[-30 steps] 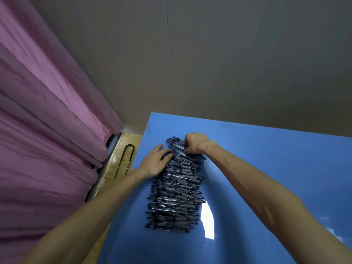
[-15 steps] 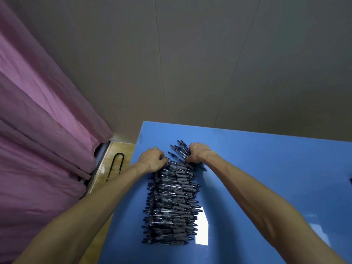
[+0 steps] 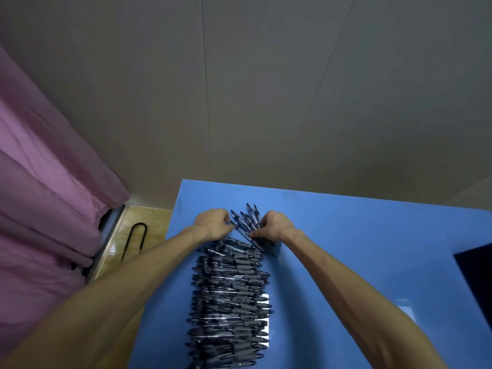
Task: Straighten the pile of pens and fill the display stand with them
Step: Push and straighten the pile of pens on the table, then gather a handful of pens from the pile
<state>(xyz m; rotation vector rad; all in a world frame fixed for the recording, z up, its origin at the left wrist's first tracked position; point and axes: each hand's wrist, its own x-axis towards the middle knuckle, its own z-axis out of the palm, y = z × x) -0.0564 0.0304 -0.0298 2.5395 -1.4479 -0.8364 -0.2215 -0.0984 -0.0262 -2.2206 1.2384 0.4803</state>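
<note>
We see a blue desk [image 3: 346, 235] against a grey wall. A long pile of pens [image 3: 231, 296] runs away from us along the desk's left part. At its far end a small bunch of pens [image 3: 247, 222] sits tilted, between both hands. Left hand [image 3: 213, 225] and right hand [image 3: 274, 226] each curl their fingers around that bunch from either side.

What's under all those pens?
The pile of pens lies on the blue table. Both hands, left and right, grip its far end. Anything under it is hidden.
</note>
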